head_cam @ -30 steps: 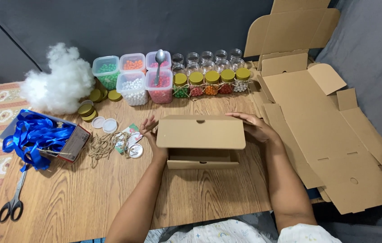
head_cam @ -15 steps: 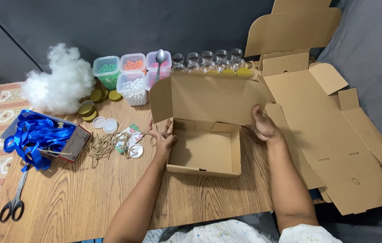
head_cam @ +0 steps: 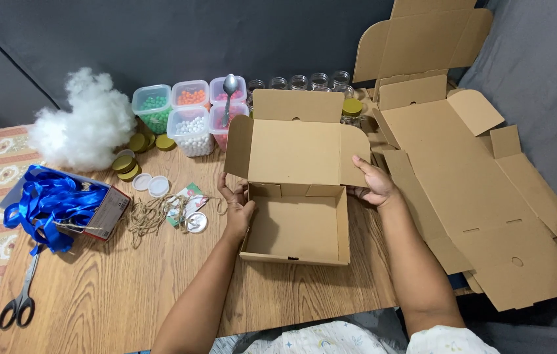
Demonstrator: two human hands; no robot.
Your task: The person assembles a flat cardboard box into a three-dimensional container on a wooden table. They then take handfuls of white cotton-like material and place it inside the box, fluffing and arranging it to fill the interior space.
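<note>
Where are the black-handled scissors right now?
In the head view, the black-handled metal scissors lie at the wooden table's far left edge, just below the box of blue ribbon, well left of the left hand.

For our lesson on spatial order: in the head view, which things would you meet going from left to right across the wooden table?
Scissors → blue ribbon → twine → left hand → open cardboard box → right hand → flat cardboard sheets.
</note>
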